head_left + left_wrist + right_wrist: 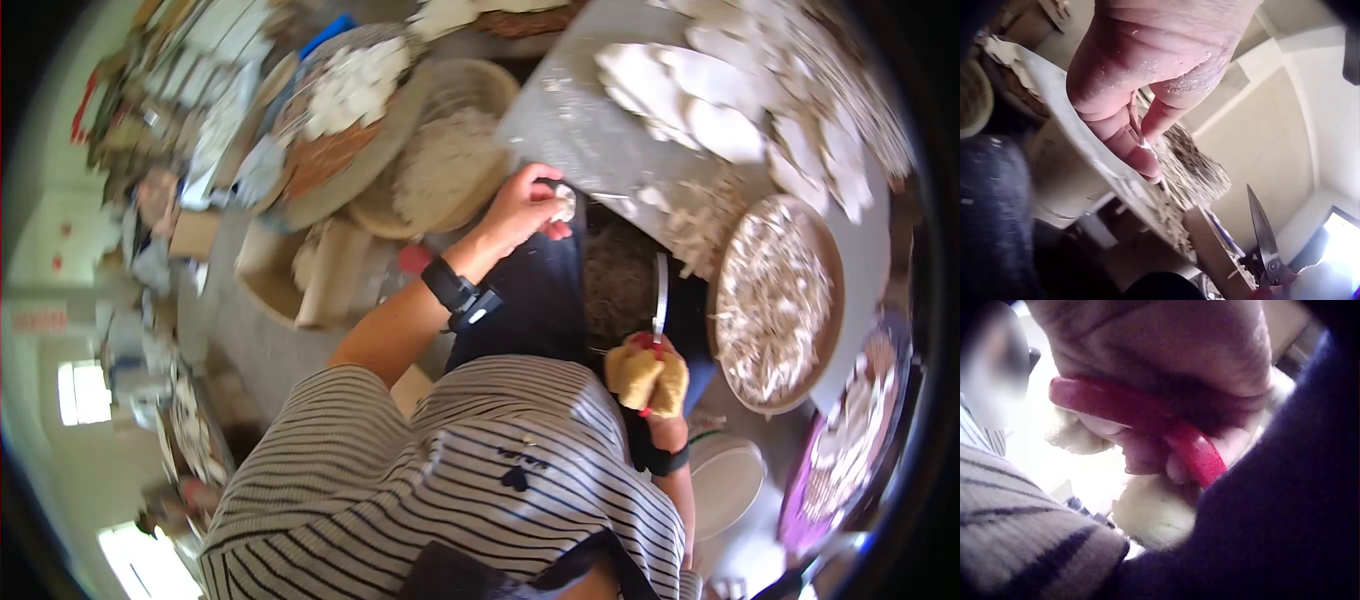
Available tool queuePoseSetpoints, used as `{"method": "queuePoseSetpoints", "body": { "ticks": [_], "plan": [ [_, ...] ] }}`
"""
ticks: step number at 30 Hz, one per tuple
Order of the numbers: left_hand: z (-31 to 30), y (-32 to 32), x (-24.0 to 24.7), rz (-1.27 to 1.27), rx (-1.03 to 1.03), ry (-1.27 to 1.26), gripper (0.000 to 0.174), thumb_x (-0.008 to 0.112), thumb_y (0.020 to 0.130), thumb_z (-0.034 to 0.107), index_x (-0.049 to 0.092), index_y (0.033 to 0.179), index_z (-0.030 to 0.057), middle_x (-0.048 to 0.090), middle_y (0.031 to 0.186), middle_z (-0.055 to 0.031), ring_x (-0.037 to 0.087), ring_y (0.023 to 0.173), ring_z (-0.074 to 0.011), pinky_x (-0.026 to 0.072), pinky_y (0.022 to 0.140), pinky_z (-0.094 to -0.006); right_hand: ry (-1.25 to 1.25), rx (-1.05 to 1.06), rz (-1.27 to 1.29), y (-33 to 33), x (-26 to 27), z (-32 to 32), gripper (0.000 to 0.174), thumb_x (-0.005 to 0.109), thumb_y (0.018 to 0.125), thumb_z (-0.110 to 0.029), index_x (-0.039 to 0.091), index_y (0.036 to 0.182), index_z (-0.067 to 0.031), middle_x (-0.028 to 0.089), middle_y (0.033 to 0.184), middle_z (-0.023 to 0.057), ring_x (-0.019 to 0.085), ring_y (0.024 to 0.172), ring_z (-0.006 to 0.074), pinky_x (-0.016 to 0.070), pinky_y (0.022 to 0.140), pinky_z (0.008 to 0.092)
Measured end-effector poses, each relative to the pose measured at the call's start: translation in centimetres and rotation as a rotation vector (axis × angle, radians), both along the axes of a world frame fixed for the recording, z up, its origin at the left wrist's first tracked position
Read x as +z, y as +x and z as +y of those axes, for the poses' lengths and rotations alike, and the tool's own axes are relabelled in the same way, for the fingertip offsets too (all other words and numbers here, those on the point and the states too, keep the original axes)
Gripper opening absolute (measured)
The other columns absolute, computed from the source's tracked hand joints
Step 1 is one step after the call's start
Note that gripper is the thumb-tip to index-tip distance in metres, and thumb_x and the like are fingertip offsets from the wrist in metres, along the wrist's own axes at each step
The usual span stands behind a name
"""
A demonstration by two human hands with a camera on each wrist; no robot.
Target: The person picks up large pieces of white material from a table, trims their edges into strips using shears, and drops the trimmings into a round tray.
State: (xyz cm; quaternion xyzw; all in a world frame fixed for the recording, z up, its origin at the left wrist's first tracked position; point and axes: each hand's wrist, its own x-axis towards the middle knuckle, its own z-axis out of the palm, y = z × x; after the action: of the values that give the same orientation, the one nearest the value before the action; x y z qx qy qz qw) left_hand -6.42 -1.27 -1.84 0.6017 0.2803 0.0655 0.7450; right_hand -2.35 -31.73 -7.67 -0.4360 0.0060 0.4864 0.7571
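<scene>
My left hand (522,208) pinches a small whitish piece (565,203) between thumb and fingers, beside the grey table's corner. In the left wrist view that piece (1144,143) is mostly hidden by the fingertips, and pale dust clings to the skin. My right hand (668,372) grips red-handled scissors (661,300) over the lap, with the blades pointing away from the body. Yellow padded coverings (634,376) sit over some of its fingers. The right wrist view shows the curled palm around the red handle (1116,406). The scissors' blades stand apart from the whitish piece.
On the grey table (560,140) lie flat white pieces (725,130) and loose pale shreds (700,225). A round tray (716,300) of whitish shreds stands at right. Baskets (500,90) and a cardboard box (335,275) stand at left, a white bucket (735,490) by the right forearm.
</scene>
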Motion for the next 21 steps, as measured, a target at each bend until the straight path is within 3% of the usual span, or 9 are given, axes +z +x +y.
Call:
{"method": "queuePoseSetpoints", "body": {
  "ticks": [2,3,5,7,9,15,16,19,21],
  "plan": [
    [4.4,-7.1,-2.0,-0.004,0.185,-0.098,0.032,0.06,0.082,0.005,0.047,0.11,-0.0011,0.061,0.094,-0.0137,0.064,0.075,-0.0219,0.0546,0.067,-0.0301,0.016,-0.018,0.001,0.0,1.2,0.7,0.023,0.051,0.087,-0.019,0.056,0.098,0.0002,0.058,0.085,0.0039,0.056,0.074,0.012,0.0462,0.068,0.0229],
    [7.9,-11.6,-4.6,-0.033,0.188,0.518,0.031,0.061,0.082,0.006,0.049,0.109,-0.0006,0.061,0.094,-0.0135,0.064,0.08,-0.0229,0.0546,0.071,-0.0312,-0.041,0.029,-0.138,0.0,0.7,0.6,0.024,0.051,0.087,-0.02,0.056,0.098,0.0001,0.058,0.085,0.0037,0.057,0.074,0.0116,0.0462,0.068,0.0227],
    [15.0,-22.3,-8.9,0.11,0.441,1.06,0.028,0.062,0.082,0.01,0.052,0.106,0.0008,0.061,0.096,-0.0132,0.063,0.088,-0.0248,0.054,0.078,-0.0329,-0.15,0.1,-0.426,0.0,-0.5,0.3,0.025,0.052,0.087,-0.022,0.056,0.099,-0.0002,0.059,0.086,0.0034,0.057,0.075,0.0109,0.0463,0.068,0.0223],
    [17.7,-27.5,-8.4,0.036,1.02,0.494,0.025,0.063,0.083,0.013,0.054,0.103,0.0022,0.062,0.098,-0.0133,0.062,0.092,-0.0262,0.0529,0.081,-0.0336,-0.088,0.111,-0.332,-0.1,0.4,0.6,0.025,0.053,0.087,-0.023,0.056,0.098,-0.0004,0.059,0.086,0.0031,0.057,0.075,0.0103,0.0463,0.068,0.0222],
    [18.5,-28.2,-5.9,-0.446,1.432,-0.543,0.023,0.063,0.084,0.014,0.056,0.102,0.0031,0.062,0.101,-0.0142,0.062,0.094,-0.0272,0.0519,0.084,-0.0337,-0.055,0.114,-0.265,-0.3,0.7,1.3,0.024,0.052,0.088,-0.022,0.056,0.098,-0.0006,0.059,0.086,0.0032,0.057,0.075,0.0104,0.0466,0.068,0.0223],
    [7.6,-9.6,-1.2,-0.096,0.48,-0.013,0.03,0.061,0.086,0.017,0.055,0.112,0.0022,0.063,0.101,-0.0163,0.064,0.085,-0.0253,0.0527,0.072,-0.0308,-0.022,0.112,0.079,-0.4,1.1,1.2,0.016,0.048,0.09,-0.015,0.056,0.095,-0.0009,0.059,0.081,0.0034,0.058,0.071,0.0138,0.0488,0.066,0.0252],
    [6.5,-6.5,-1.4,-0.101,0.324,0.045,0.028,0.06,0.087,0.016,0.056,0.111,0.0014,0.064,0.097,-0.0144,0.065,0.081,-0.0221,0.0528,0.07,-0.0295,-0.08,0.147,-0.338,-0.9,0.6,0.7,0.009,0.053,0.086,-0.011,0.056,0.088,-0.0021,0.057,0.079,0.0031,0.058,0.071,0.0142,0.0473,0.066,0.0249],
    [2.0,1.4,-1.3,-0.073,-0.036,0.227,0.021,0.058,0.087,0.012,0.06,0.106,0.0007,0.065,0.094,-0.01,0.064,0.079,-0.0144,0.0521,0.067,-0.0248,-0.273,0.271,-0.962,-0.4,2.2,0.3,0.022,0.068,0.069,-0.018,0.054,0.082,-0.0068,0.053,0.07,0.0066,0.057,0.066,0.0206,0.0449,0.06,0.0303],
    [-0.3,5.1,-1.3,-0.032,-0.214,0.451,0.019,0.059,0.086,0.01,0.062,0.102,0.0014,0.066,0.094,-0.0075,0.063,0.076,-0.0123,0.0511,0.065,-0.0237,-0.313,0.249,-0.994,-0.7,2.9,0.4,0.024,0.068,0.068,-0.02,0.054,0.084,-0.0082,0.054,0.072,0.0082,0.057,0.067,0.0273,0.0457,0.06,0.0323]
  ]
}}
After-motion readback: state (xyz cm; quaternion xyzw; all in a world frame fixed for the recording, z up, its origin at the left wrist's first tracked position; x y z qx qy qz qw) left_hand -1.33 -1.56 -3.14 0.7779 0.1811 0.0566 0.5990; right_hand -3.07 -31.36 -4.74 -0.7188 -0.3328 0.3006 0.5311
